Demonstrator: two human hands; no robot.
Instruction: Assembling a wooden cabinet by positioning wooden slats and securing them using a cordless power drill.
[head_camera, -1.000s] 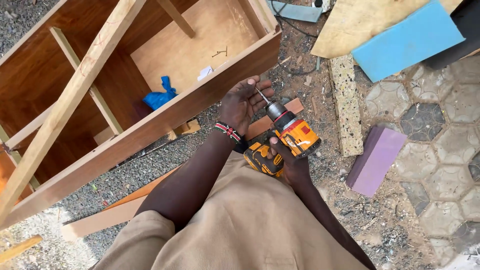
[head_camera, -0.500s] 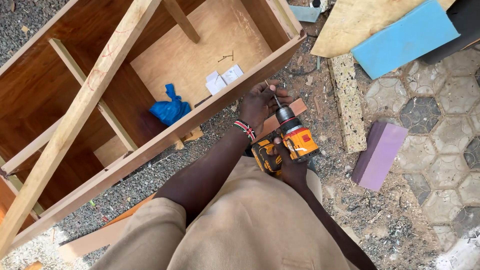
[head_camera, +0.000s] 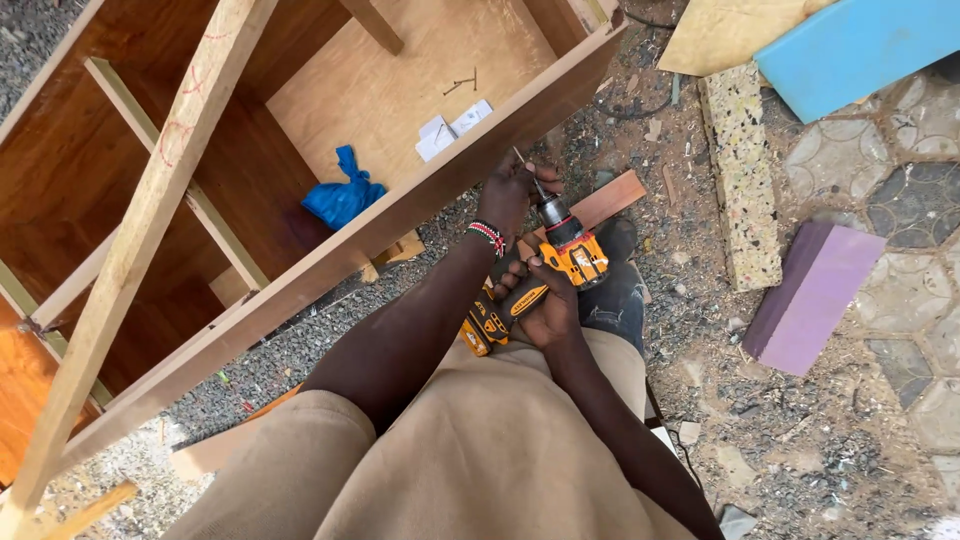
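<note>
The orange cordless drill (head_camera: 548, 275) is gripped by the closed right hand (head_camera: 545, 310); its bit (head_camera: 528, 172) is pinched at the tip by the left hand (head_camera: 515, 190), just beside the cabinet's side panel (head_camera: 330, 265). The bit should be kept square to the panel edge, with fingers cleared before the trigger is pressed.

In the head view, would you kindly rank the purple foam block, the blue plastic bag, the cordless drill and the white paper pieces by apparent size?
1. purple foam block
2. cordless drill, partly hidden by the right hand; its rank over the bag is unsure
3. blue plastic bag
4. white paper pieces
</note>
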